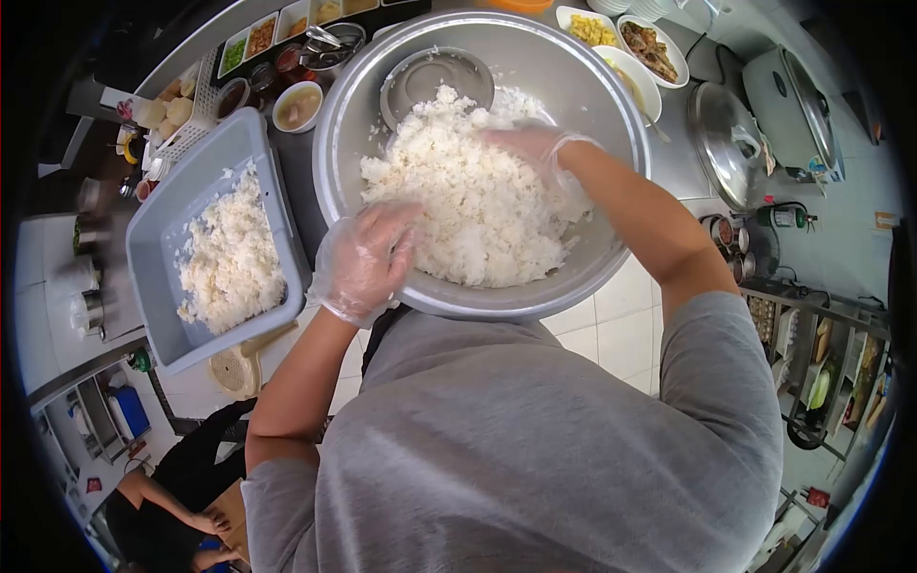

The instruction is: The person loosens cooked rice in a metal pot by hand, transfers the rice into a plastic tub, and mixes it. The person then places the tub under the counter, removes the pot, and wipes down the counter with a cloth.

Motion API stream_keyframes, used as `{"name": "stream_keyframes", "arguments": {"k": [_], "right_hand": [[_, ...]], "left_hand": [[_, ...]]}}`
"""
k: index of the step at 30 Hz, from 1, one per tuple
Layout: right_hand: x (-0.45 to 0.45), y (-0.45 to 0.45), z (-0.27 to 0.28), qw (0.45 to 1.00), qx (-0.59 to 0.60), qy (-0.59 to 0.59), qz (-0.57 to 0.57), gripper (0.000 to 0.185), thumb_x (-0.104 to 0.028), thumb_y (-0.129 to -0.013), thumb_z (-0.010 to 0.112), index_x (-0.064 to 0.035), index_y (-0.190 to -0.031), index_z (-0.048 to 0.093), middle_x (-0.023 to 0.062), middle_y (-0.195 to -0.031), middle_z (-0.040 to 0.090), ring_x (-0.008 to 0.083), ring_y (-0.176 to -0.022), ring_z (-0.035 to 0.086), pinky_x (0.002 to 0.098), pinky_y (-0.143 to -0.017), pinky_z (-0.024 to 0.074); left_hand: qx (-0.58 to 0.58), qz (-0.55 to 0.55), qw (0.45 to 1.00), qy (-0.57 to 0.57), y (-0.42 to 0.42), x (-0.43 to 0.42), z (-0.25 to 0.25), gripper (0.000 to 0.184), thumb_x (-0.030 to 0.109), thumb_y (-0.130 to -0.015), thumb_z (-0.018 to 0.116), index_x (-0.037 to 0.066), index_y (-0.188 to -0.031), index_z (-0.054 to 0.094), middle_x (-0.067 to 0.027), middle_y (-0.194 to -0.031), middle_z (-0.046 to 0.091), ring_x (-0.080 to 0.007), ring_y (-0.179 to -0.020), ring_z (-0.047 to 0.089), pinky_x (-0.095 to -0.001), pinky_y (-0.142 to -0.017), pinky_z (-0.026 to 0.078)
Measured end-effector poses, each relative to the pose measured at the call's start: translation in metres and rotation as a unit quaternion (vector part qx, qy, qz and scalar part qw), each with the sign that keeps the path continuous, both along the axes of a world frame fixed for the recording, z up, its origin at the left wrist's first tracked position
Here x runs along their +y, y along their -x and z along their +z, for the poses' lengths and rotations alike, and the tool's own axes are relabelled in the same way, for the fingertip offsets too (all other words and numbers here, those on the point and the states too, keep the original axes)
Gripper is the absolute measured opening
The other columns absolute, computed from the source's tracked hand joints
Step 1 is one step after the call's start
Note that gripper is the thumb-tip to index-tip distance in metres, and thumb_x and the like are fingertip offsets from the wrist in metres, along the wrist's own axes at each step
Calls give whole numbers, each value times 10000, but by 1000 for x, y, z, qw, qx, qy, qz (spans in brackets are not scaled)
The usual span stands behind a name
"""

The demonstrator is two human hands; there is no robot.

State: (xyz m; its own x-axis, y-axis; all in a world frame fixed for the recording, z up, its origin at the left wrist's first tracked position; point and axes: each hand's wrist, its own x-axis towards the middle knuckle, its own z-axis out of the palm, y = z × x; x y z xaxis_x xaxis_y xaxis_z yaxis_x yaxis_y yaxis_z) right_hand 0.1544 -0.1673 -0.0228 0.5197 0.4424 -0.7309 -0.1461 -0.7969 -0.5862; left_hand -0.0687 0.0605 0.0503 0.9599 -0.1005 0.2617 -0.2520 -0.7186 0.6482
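A large metal basin (336, 124) in front of me holds a big heap of cooked white rice (468, 205). A smaller round metal bowl (420, 81) lies in the basin, touching the far side of the heap. Both my hands wear clear plastic gloves. My left hand (368, 260) is over the basin's near left rim, beside the rice, with loosely bent fingers and the thumb apart from them. My right hand (540, 148) reaches in from the right and lies against the heap, fingers stretched to the left; rice partly hides the fingertips.
On the left is a grey-blue plastic tub (158, 244) with more rice. Behind it are a soup bowl (298, 106) and several containers of toppings. Dishes of food (653, 48) and a large metal lid (731, 143) lie to the right. Another person's arm (172, 501) shows at lower left.
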Motion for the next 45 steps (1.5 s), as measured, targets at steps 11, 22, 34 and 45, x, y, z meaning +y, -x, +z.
{"name": "stream_keyframes", "arguments": {"k": [11,22,34,45], "right_hand": [[61,38,-2,963,187,-193,2,876,-764,-746,491,-246,-1436,346,98,-1509,262,277,-1404,186,529,-1096,184],[86,61,27,844,314,-419,-116,669,-573,-861,513,-189,-1398,407,123,-1436,385,223,-1353,315,421,-1092,265],[66,76,45,692,136,-582,-405,546,-489,-923,429,-97,-1302,442,110,-1289,473,258,-1189,468,396,-980,410],[152,178,131,622,-184,-617,-445,530,-471,-944,378,-72,-1290,430,102,-1265,483,226,-1171,475,389,-982,414]], "left_hand": [[-21,46,998,-46,1,-2,-2,314,102,-768,630,90,-1082,625,-145,-1054,630,-358,-916,615,-416,-776,497],[39,132,978,-157,-21,-2,3,726,392,-852,608,16,-1402,319,-233,-1442,306,-390,-1326,319,-412,-1109,256],[-97,132,971,173,-101,-75,-16,595,376,-824,648,126,-1326,448,-207,-1368,396,-331,-1226,433,-344,-1057,330],[-347,-57,903,246,-52,21,51,346,289,-748,711,187,-1075,666,-128,-1199,505,-339,-1162,460,-456,-993,376]]}}
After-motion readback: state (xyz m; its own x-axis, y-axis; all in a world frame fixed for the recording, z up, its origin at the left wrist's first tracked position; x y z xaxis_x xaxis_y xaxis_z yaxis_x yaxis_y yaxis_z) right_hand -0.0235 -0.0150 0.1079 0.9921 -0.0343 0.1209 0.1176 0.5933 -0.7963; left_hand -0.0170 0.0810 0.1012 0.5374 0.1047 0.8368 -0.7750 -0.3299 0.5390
